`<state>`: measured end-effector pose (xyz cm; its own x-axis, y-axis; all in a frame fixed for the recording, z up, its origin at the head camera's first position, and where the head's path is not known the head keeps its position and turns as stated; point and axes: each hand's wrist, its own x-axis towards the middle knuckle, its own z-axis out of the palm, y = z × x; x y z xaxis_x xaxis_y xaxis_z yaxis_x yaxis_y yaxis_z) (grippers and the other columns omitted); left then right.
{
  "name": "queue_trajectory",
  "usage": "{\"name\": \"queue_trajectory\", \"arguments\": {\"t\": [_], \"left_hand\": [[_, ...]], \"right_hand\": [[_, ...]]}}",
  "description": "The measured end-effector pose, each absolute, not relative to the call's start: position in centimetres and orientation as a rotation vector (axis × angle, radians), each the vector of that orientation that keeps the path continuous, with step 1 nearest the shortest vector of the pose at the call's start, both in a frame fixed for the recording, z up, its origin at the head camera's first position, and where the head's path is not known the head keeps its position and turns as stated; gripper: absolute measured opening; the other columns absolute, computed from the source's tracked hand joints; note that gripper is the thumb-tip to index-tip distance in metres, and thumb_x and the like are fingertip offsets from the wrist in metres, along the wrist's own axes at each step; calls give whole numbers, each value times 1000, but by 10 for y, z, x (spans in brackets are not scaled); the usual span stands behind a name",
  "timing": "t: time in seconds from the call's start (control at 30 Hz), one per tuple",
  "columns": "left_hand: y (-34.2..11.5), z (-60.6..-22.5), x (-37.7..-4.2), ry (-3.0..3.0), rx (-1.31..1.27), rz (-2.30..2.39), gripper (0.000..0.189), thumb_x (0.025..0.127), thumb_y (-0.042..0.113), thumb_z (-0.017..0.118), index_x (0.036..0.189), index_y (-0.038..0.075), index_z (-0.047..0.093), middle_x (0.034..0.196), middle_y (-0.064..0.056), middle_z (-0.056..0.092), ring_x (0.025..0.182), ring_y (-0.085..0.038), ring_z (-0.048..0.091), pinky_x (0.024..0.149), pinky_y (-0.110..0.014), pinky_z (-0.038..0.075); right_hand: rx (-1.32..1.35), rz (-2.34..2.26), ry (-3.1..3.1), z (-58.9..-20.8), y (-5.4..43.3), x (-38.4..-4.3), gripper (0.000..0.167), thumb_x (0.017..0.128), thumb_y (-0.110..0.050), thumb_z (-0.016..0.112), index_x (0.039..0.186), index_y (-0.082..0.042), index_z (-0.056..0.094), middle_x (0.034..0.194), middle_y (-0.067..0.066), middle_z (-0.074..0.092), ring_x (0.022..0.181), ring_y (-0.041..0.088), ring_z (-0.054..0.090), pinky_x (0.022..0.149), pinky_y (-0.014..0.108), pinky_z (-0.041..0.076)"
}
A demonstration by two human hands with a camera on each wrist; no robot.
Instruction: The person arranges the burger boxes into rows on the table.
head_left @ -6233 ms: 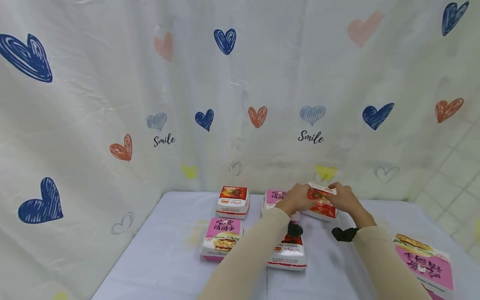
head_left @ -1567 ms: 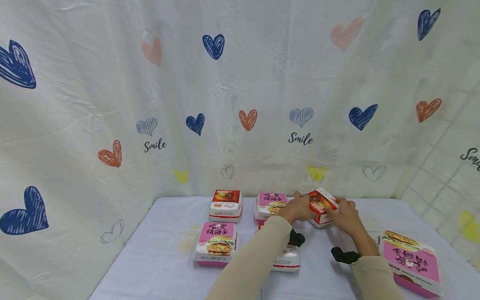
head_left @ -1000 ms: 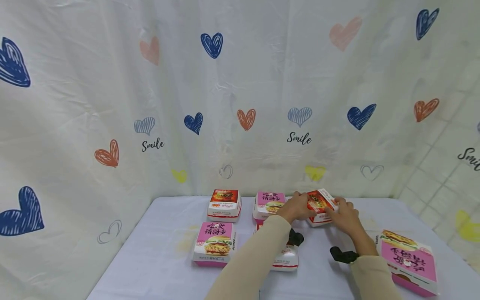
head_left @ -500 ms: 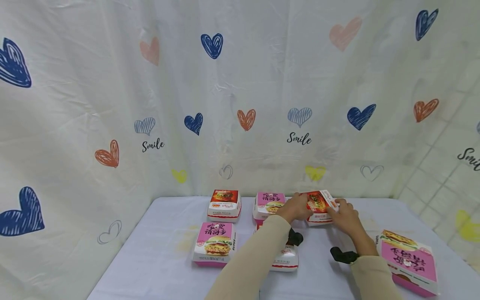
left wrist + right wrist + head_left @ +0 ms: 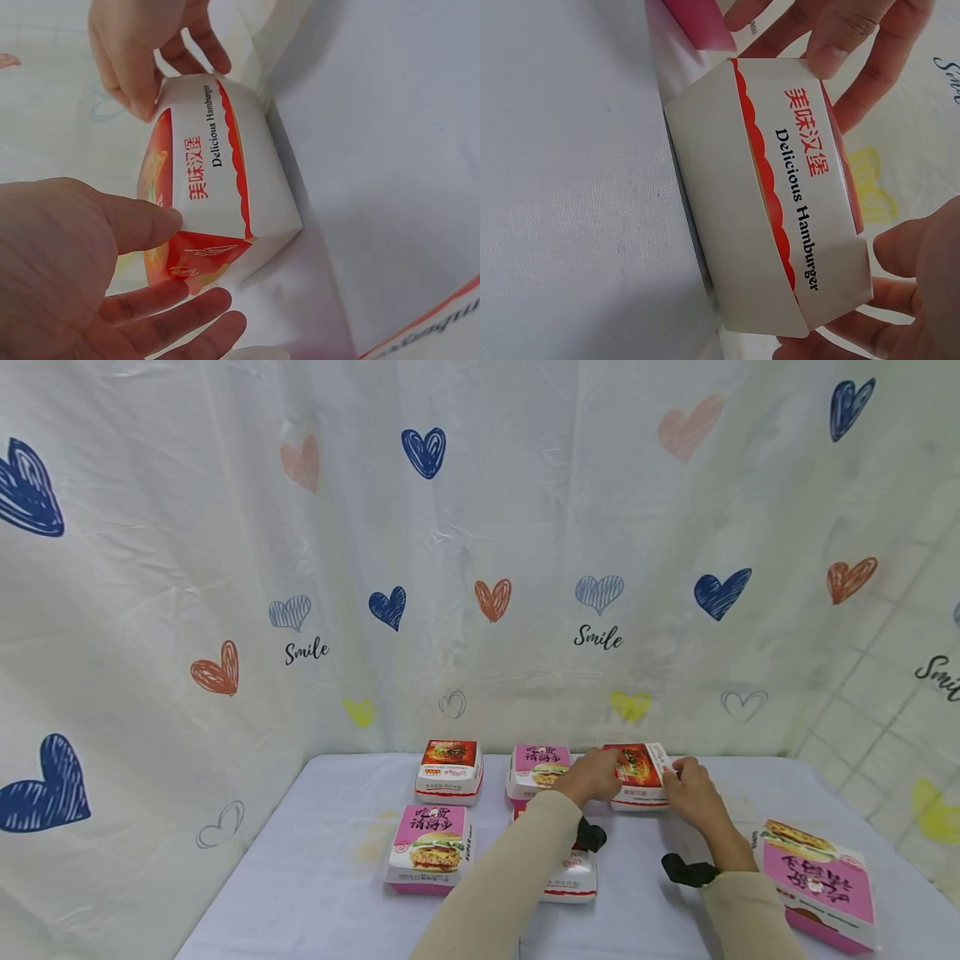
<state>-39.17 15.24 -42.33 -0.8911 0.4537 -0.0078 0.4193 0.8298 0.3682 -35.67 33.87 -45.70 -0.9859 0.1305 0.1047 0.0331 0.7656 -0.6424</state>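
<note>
A red-and-white hamburger box [image 5: 643, 777] sits at the back of the table, "Delicious Hamburger" printed on its near side. My left hand [image 5: 597, 775] is at its left end. In the left wrist view the left thumb [image 5: 154, 225] touches the top edge, and the loosely extended fingers lie along the red end. At the opposite end is my right hand [image 5: 696, 793]. The right wrist view shows the right thumb [image 5: 904, 247] close to the box corner, with its fingers low beside that end. Where some fingertips meet the box is hidden.
Left of it stand a pink box [image 5: 540, 770] and a red-topped box [image 5: 450, 772]. Nearer are another pink box [image 5: 429, 847] and a red-and-white box [image 5: 572, 877] partly under my left arm. A larger pink box [image 5: 817, 881] lies at right. A heart-print curtain [image 5: 450, 543] hangs behind.
Between my hands the hamburger box has turned from slanted to nearly square with the table, its printed side now facing me. My right hand has shifted slightly outward. The other boxes stay put.
</note>
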Motion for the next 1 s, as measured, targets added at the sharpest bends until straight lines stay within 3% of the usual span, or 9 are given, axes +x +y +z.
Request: {"name": "queue_trajectory", "arguments": {"t": [0.17,0.4,0.53,0.77,1.0], "left_hand": [[152,-422,-391,2905,714,580,44,94,14,67,134,32,64,138,7,63,108,-7,55,82,-26,46],[153,-422,-390,2921,715,589,42,93,13,69,131,32,66,134,9,65,100,-8,53,78,-26,45],[153,-423,-391,2934,703,584,39,93,18,70,130,32,66,132,9,66,100,-7,54,81,-26,47],[153,-424,-392,2972,714,569,33,95,33,71,127,30,66,128,10,68,112,-6,62,93,-25,51],[154,-425,-393,2993,710,539,33,94,35,73,127,28,66,126,11,69,112,-6,62,96,-26,50]], "right_hand": [[-155,1031,-2825,-455,341,-356,49,106,-18,29,135,21,33,131,43,44,115,51,50,92,61,45],[-212,1037,-2850,-453,341,-353,50,107,-22,32,137,18,33,131,41,48,112,48,53,88,57,48],[-208,1013,-2848,-454,341,-354,50,106,-22,34,136,17,35,128,40,51,109,47,56,84,55,49],[-243,1013,-2865,-453,341,-355,52,107,-25,33,140,14,33,128,39,52,103,42,57,77,46,50],[-256,1016,-2897,-451,342,-354,59,107,-29,30,148,13,24,134,41,48,105,44,56,79,47,51]]}}
